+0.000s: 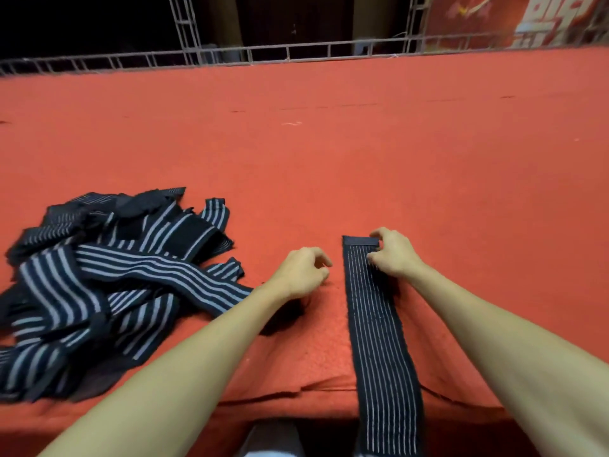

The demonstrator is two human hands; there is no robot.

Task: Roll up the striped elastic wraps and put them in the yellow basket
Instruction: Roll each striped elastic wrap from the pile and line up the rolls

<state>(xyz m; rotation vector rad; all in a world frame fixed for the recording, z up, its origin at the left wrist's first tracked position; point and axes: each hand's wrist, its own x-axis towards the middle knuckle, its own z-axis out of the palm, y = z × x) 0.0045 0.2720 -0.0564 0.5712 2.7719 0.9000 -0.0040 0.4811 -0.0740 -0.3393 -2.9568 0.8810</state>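
At my left, a tangled pile of striped elastic wraps [108, 278] lies on the red-covered tabletop [329, 153] and reaches almost to its near edge. My left hand [301, 272] hovers just right of the pile, fingers loosely curled and holding nothing. It is close beside a single striped elastic wrap [375, 324] laid out flat. That wrap runs straight away from me, and its near end hangs over the tabletop's front edge. My right hand [393, 253] is at its far end, fingers curled and pinching the plain dark end strip. Past my hands the red surface stretches wide to a metal truss rail [230, 56] along the far edge. At top right, a red banner [527, 18] bears large white characters, too blurred to read.
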